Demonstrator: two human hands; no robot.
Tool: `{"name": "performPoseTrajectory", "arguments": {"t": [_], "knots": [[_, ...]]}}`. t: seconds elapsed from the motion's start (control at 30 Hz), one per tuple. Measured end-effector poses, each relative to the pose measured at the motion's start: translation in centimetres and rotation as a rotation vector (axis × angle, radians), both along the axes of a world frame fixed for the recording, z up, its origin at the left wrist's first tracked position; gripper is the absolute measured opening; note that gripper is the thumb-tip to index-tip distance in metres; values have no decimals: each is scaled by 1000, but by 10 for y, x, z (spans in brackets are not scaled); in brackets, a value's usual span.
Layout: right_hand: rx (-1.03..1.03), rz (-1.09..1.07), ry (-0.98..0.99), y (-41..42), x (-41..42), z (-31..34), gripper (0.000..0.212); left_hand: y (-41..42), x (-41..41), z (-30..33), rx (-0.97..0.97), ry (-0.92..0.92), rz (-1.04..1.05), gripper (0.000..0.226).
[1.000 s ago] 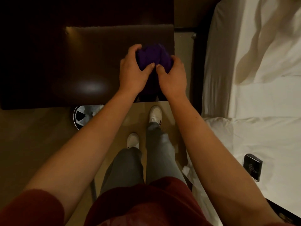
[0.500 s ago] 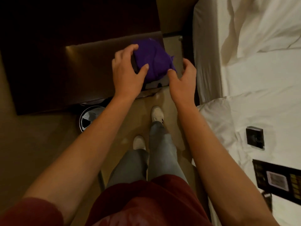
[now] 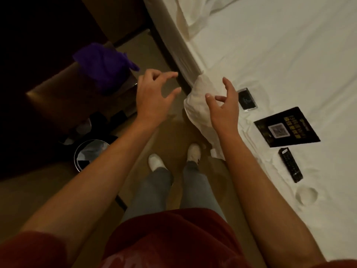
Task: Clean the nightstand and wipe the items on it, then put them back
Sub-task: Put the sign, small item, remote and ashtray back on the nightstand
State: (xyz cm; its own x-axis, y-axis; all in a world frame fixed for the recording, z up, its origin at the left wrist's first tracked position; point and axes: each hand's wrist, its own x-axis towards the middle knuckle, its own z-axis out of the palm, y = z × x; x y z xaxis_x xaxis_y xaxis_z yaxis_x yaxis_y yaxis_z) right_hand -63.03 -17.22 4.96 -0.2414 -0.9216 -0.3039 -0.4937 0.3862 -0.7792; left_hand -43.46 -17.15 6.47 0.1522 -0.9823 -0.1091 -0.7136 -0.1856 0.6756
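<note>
A crumpled purple cloth (image 3: 104, 64) lies on the right corner of the dark brown nightstand (image 3: 58, 101). My left hand (image 3: 154, 97) hovers over the floor to the right of the cloth, fingers spread, holding nothing. My right hand (image 3: 224, 107) is open too, in the air over the edge of the white bed (image 3: 280, 55). On the bed lie a small black box (image 3: 247, 99), a black card with a QR code (image 3: 286, 126) and a black remote control (image 3: 289, 164).
A round bin with a plastic liner (image 3: 90, 153) stands on the floor beside the nightstand. A bunched white sheet corner (image 3: 201, 113) hangs off the bed by my right hand. My feet (image 3: 173, 157) stand in the narrow floor gap between nightstand and bed.
Both hands have let go of the purple cloth, which stays on the nightstand corner. My view and hands have swung right toward the bed, bringing the card and remote into sight.
</note>
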Motion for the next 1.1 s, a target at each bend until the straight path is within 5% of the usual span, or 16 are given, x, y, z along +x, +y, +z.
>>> {"name": "performPoseTrajectory", "arguments": {"t": [0.53, 0.67, 0.83, 1.1], "knots": [[264, -216, -115, 99, -196, -28, 54, -55, -228, -46, 109, -234, -643, 54], [346, -211, -83, 125, -236, -37, 39, -65, -246, -52, 43, -408, -932, 53], [398, -352, -79, 136, -273, -41, 17, -80, -257, -58, 39, -537, -1025, 53], [242, -373, -60, 113, -289, -35, 56, -93, -265, -72, 38, -607, -1076, 47]]}}
